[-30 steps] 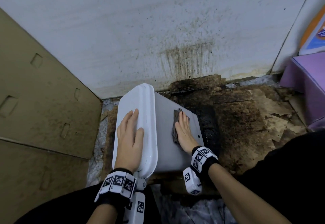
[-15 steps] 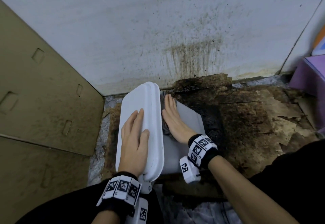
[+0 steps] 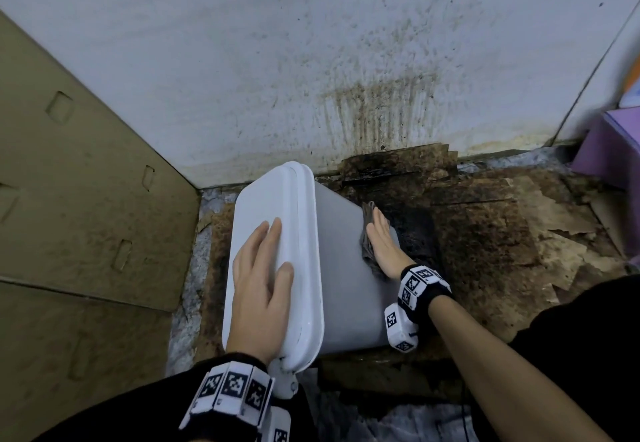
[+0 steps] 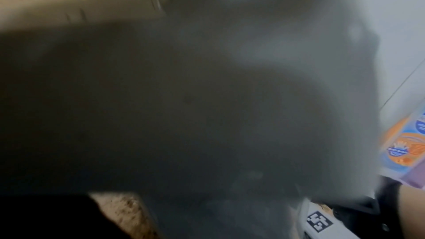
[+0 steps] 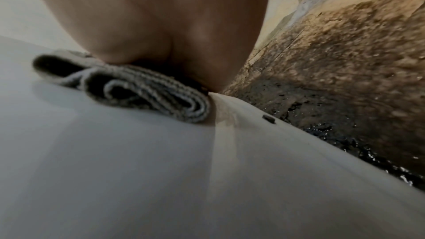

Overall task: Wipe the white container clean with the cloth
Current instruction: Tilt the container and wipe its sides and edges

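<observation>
The white container (image 3: 341,268) lies on its side on the dirty floor, its lid facing left. My left hand (image 3: 261,285) lies flat on the lid (image 3: 263,199), fingers straight. My right hand (image 3: 381,245) presses a folded grey cloth (image 3: 367,237) flat against the container's upturned side, near its right edge. In the right wrist view the cloth (image 5: 138,90) is bunched under my palm (image 5: 149,15) on the white wall (image 5: 115,170). The left wrist view is dark and blurred.
A stained white wall (image 3: 311,60) stands just behind the container. Brown cardboard (image 3: 79,216) leans at the left. The floor (image 3: 485,233) to the right is dark, wet and covered in torn cardboard. A purple box (image 3: 609,150) sits at the far right.
My right hand has slid the cloth from beside the lid rim rightward across the container's side to its right edge. The left hand stays flat on the lid.
</observation>
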{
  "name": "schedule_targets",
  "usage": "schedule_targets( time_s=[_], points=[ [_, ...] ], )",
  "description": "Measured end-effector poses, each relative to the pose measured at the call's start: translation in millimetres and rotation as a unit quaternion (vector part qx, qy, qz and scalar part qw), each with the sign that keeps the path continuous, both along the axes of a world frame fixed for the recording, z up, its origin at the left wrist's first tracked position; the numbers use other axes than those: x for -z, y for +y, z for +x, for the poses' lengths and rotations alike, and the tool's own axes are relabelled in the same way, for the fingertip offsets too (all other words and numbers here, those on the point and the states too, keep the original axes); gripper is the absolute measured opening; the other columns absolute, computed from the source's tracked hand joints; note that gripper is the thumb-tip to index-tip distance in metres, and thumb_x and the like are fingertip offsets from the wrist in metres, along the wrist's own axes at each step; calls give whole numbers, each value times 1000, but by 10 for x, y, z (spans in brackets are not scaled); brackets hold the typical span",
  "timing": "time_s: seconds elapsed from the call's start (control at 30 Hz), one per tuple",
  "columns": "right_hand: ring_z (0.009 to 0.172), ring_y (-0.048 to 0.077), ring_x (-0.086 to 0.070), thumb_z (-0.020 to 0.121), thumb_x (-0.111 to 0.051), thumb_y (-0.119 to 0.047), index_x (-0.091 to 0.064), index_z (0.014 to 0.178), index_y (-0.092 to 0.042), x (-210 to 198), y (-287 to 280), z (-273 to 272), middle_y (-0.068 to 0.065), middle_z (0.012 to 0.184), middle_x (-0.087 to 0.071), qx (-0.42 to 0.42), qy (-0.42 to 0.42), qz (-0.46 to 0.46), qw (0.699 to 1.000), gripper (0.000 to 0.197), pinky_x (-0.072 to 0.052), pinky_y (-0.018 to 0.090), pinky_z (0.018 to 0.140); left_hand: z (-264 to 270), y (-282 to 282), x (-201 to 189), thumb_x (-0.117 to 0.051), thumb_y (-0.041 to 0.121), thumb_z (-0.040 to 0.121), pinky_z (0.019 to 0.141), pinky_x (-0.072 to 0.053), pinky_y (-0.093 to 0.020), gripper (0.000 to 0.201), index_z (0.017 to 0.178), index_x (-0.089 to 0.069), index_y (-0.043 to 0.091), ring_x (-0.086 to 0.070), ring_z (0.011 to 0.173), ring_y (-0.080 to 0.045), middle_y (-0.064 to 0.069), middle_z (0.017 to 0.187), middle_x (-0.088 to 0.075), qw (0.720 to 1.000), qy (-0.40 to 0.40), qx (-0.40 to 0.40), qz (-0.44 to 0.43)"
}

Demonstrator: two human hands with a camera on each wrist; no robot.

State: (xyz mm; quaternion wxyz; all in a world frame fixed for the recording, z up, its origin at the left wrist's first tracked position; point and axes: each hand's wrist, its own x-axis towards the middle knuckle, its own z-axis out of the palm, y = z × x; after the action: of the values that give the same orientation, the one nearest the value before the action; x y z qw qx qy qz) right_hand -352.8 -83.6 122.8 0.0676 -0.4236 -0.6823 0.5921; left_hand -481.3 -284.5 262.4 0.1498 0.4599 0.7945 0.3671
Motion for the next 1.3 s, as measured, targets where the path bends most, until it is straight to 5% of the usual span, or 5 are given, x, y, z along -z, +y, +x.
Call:
schedule_targets(
  time_s=[0.23, 0.53, 0.8, 1.03, 1.3],
  points=[
    [150, 15, 23, 110, -13, -27, 13, 155, -18, -149, -160, -155, 2, 164, 21, 18, 24, 20, 999, 53, 13, 36, 123, -56, -34, 39, -36, 41, 98, 119, -19, -31, 57, 155, -36, 33, -19, 151, -7, 16, 160, -28, 1000, -15, -13, 4],
    [146, 2, 28, 109, -17, -38, 16, 155, -29, -887, -529, -329, -14, 162, 26, -86, 128, 86, 984, 58, 13, 26, 118, 7, 25, -19, -37, 37, 99, 104, -11, 2, 56, 155, -36, 32, -18, 150, -3, 13, 160, -29, 1000, -10, -14, -3],
    [148, 4, 24, 109, -16, -39, 15, 155, -26, -524, -340, -183, -9, 162, 25, -79, 104, 101, 986, 58, 12, 25, 120, 19, 42, -40, -38, 39, 99, 108, -13, -6, 56, 155, -37, 33, -17, 149, 0, 15, 159, -27, 1000, -18, -10, -4],
    [150, 11, 20, 109, -14, -37, 15, 156, -17, 163, -79, 141, -1, 164, 22, -9, 2, -7, 1000, 59, 13, 26, 118, -1, 34, -37, -41, 36, 98, 103, -10, 7, 55, 154, -39, 32, -17, 148, 2, 14, 159, -29, 1000, -16, -12, 3],
    [153, 20, 11, 109, -18, -32, 4, 158, -12, 293, -44, 152, 6, 166, 10, 89, -31, -40, 995, 57, 6, 38, 123, 63, 82, -61, -41, 36, 96, 114, -17, -24, 56, 152, -40, 30, -17, 148, -2, 14, 157, -30, 1000, -25, -13, -6]
  ],
)
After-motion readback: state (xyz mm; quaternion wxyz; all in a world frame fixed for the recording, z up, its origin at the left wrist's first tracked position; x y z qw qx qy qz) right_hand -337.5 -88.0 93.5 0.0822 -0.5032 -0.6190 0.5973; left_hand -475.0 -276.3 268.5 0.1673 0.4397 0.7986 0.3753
